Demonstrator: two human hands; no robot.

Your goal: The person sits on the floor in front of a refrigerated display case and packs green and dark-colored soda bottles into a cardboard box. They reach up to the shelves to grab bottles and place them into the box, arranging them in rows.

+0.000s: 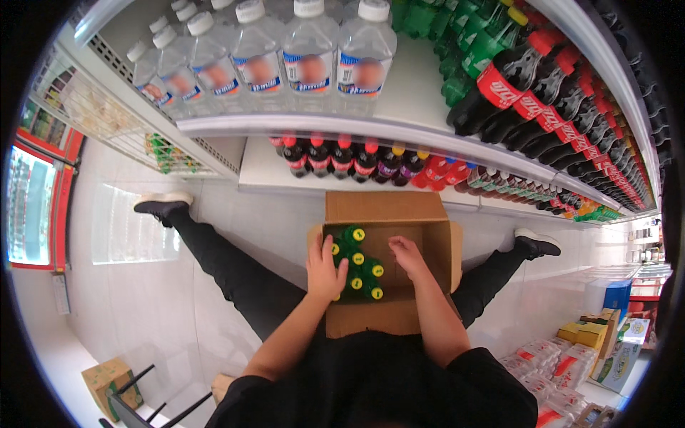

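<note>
An open cardboard box (386, 208) stands on the floor between my outstretched legs. In its left part stand several green plastic bottles with yellow caps (357, 259), upright and close together. My left hand (325, 270) lies over the box's left side and the leftmost bottles, thumb apart from the fingers and no bottle in its grasp. Whether its fingertips touch a bottle is hard to see. Over the right part of the box, to the right of the bottles, hovers my right hand (408, 255). Its fingers are loosely curled, and no object shows in them.
Ahead, a white shelf (409, 80) holds large clear bottles (310, 59), green bottles and red-labelled cola bottles (505, 88). Small drink bottles (342, 155) line the bottom shelf. Shrink-wrapped packs (567, 369) lie at right. A carton (111, 385) and a black metal frame (128, 406) are behind left.
</note>
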